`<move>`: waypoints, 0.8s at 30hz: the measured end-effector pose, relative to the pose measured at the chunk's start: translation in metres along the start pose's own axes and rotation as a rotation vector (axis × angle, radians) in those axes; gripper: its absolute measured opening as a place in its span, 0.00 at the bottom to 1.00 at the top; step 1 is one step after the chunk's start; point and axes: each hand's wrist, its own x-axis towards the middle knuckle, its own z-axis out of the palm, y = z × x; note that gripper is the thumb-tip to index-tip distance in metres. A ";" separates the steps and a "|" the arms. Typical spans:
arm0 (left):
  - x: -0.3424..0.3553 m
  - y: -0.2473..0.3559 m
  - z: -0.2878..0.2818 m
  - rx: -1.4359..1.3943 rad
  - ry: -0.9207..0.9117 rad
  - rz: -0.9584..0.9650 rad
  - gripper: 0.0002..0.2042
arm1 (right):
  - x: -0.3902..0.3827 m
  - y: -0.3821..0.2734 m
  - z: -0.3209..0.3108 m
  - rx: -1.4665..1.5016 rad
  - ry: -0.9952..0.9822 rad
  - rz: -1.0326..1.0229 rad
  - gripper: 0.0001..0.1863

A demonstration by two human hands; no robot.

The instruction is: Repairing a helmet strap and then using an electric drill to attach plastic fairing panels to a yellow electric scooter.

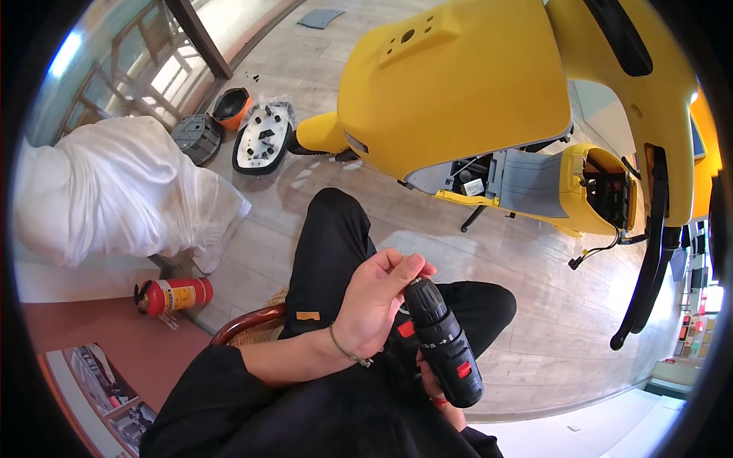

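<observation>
A black cordless drill [444, 343] with red switches lies over my lap, its chuck [424, 301] pointing up and away from me. My right hand [435, 385] is wrapped around its handle below the body, mostly hidden by the drill. At the chuck's nose, my left hand [379, 294] is closed in a pinch, thumb against the fingers. Whatever it pinches there is largely covered by the fingertips; only a small metallic tip shows at the nose. Beyond my knees stands a yellow scooter [458, 84] with its footwell and seat compartment [607, 187] uncovered.
On the floor lie a black-rimmed white panel [263, 141] with small dark parts, a grey bin-like part [197, 139], an orange-and-black bowl-shaped part [232, 108] and a grey plate [320, 18]. A white-covered bulk [114, 195] and a red fire extinguisher [174, 295] are at left. Loose cables [592, 252] hang from the scooter.
</observation>
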 end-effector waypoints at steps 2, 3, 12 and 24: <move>-0.002 0.004 0.003 -0.003 -0.017 -0.011 0.07 | 0.002 -0.008 0.001 -0.088 0.011 -0.037 0.18; -0.002 0.005 0.004 -0.016 -0.037 -0.019 0.07 | 0.002 -0.013 0.001 -0.126 0.029 -0.055 0.18; -0.009 0.009 0.005 0.018 -0.189 -0.052 0.09 | 0.011 -0.032 0.012 0.263 -0.018 -0.051 0.19; -0.013 0.006 0.009 0.046 -0.578 0.001 0.13 | 0.018 -0.086 0.019 0.952 -0.277 0.058 0.37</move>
